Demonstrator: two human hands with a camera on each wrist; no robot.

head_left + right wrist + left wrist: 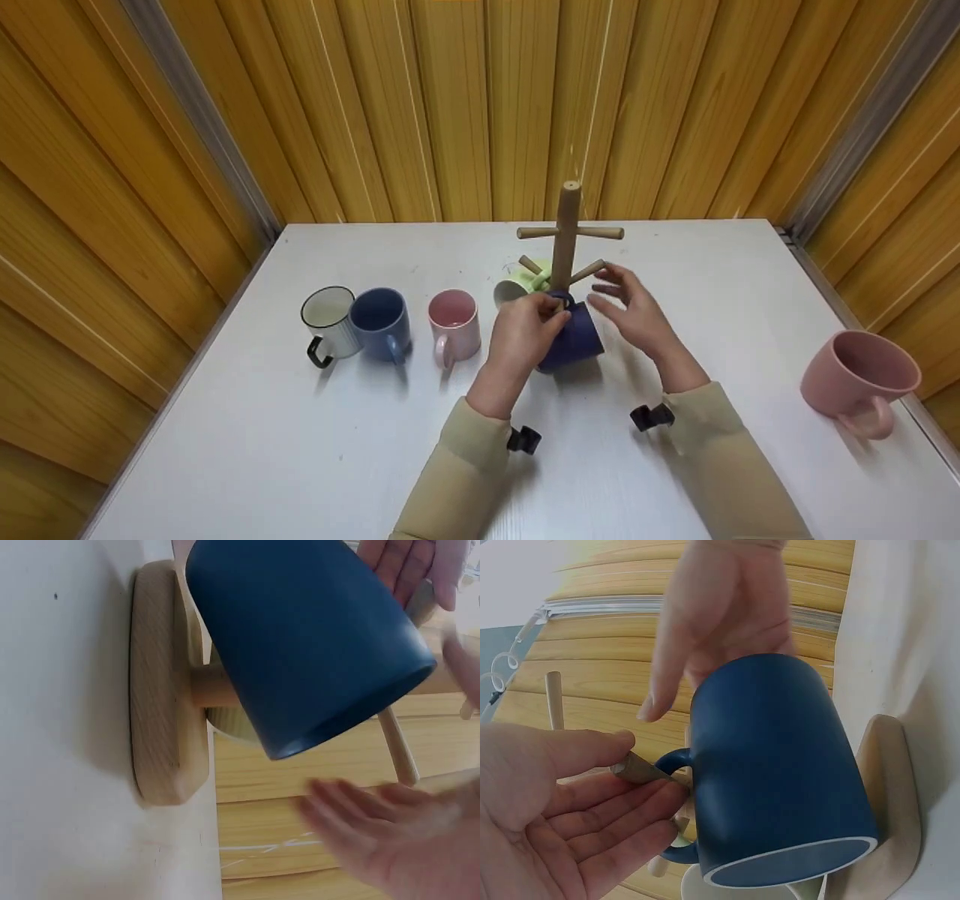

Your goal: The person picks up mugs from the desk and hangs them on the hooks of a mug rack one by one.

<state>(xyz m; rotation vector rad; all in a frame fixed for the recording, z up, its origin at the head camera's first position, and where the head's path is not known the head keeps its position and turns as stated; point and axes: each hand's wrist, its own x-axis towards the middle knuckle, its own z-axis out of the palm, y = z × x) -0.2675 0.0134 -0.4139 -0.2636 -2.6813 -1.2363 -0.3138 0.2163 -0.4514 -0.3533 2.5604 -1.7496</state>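
Observation:
A dark blue mug (577, 341) hangs tilted by its handle (672, 758) on a low front peg (639, 769) of the wooden mug tree (568, 232). My left hand (517, 330) pinches that peg's end between thumb and fingers, with the fingertips close beside the handle. To the right of the mug, my right hand (637, 315) is held away from it, fingers loosely spread and holding nothing. Behind, a light green mug (511, 291) is on the tree, partly hidden. In the right wrist view the tree's wooden base (157, 690) stands on the table.
Left of the tree stand a white mug with a black handle (341, 341), a blue mug (382, 330) and a pink mug (463, 337). A larger pink mug (829, 382) is near the right edge of the white table (262, 450). Wood-patterned walls (450, 112) enclose it.

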